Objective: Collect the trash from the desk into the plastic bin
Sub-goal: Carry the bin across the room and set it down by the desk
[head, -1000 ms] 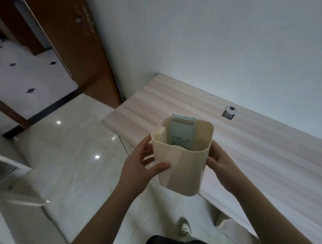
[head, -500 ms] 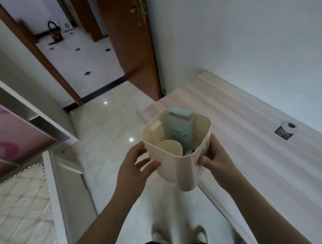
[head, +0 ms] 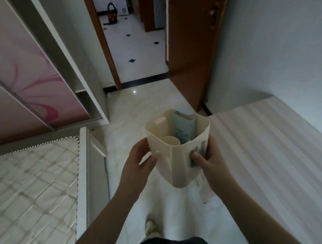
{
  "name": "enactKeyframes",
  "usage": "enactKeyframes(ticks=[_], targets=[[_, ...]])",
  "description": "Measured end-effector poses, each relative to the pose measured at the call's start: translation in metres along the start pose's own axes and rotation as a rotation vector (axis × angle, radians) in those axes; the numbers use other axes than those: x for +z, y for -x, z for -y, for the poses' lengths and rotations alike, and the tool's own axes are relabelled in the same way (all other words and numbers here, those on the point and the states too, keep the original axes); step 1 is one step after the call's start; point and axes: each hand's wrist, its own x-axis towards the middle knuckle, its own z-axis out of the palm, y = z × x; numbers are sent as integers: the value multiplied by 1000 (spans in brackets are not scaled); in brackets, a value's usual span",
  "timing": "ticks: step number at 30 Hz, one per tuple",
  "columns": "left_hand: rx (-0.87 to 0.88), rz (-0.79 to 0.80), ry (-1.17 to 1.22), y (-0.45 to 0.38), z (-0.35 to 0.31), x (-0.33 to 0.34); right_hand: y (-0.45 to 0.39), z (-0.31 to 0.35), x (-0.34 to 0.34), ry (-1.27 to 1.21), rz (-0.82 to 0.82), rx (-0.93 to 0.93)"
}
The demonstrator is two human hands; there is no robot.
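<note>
**Both hands hold the plastic bin above the floor, beside the desk**

The left hand (head: 139,160) grips the near left side of the plastic bin (head: 175,159), its thumb laid across the front wall and its fingers curled behind the left wall. The right hand (head: 208,160) clasps the right side, with the thumb pressed on a dark label (head: 197,152) stuck to the bin's front right face and the fingers wrapped round the far side. The cream bin is carried in the air over the pale tiled floor (head: 138,106), tilted slightly so that its open mouth faces the camera.

Inside the bin, a pale blue carton (head: 183,126) stands upright against the back wall. A cream paper cup (head: 171,140) sits at the front left, and a cream block-shaped piece (head: 161,124) leans on the left wall; what it is cannot be told.

The light wooden desk (head: 274,144) lies just to the right of the bin. A quilted mattress (head: 32,181) lies at the left, with a pink-patterned wardrobe door (head: 21,76) behind it. A brown door (head: 188,49) stands open onto a hallway ahead.
</note>
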Motion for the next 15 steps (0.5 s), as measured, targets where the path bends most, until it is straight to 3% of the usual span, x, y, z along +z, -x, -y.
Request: enactKeyframes(ticks=[4,8,15], targets=[[-16,130,39,-27,8,-46,-37,-6,62,49,40,-12],[-45,117,-1,-49,13,-78,-61,-13,105,68,95,-55],[-102,91,22,-93,28,-97,-97,-20,110,70,37,100]])
